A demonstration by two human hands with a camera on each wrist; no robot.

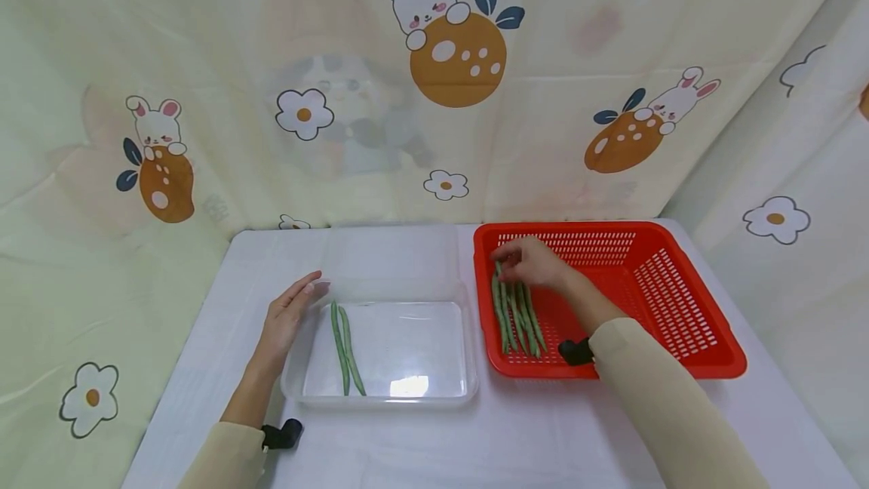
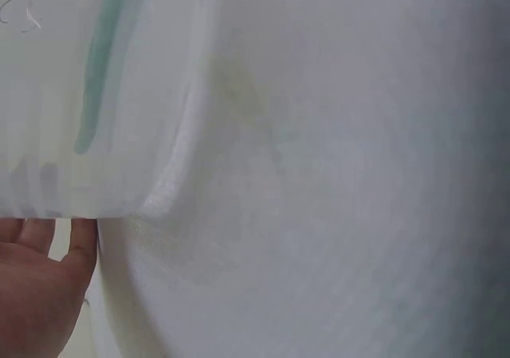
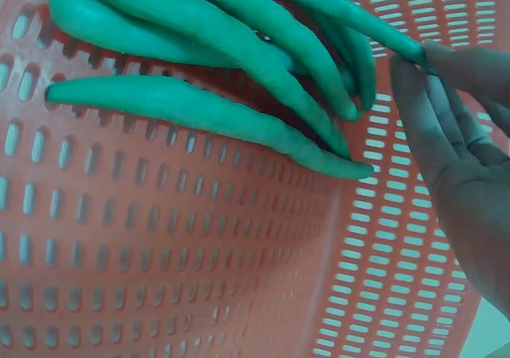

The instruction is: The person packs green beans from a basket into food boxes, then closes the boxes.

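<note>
In the head view my right hand (image 1: pixel 532 262) is over the left end of the red basket (image 1: pixel 686 262), where several green beans (image 1: pixel 519 315) lie side by side. The right wrist view shows its thumb and fingers pinching the tip of one green bean (image 3: pixel 351 11); more beans (image 3: pixel 199 115) lie beside it. At the left wall of a clear plastic box (image 1: pixel 468 368), my left hand (image 1: pixel 288 315) rests with its fingers extended. Two green beans (image 1: pixel 346 353) lie lengthwise inside that box. From the left wrist, the left fingers (image 2: pixel 80 242) show against the box's outer side, partly hidden by it.
Box and basket stand side by side on a white-covered table (image 1: pixel 407 447), the basket on the right. Behind the table hangs a printed curtain (image 1: pixel 380 157) with rabbits and flowers. A black wrist camera (image 1: pixel 577 352) hangs at the right sleeve, over the basket's front rim.
</note>
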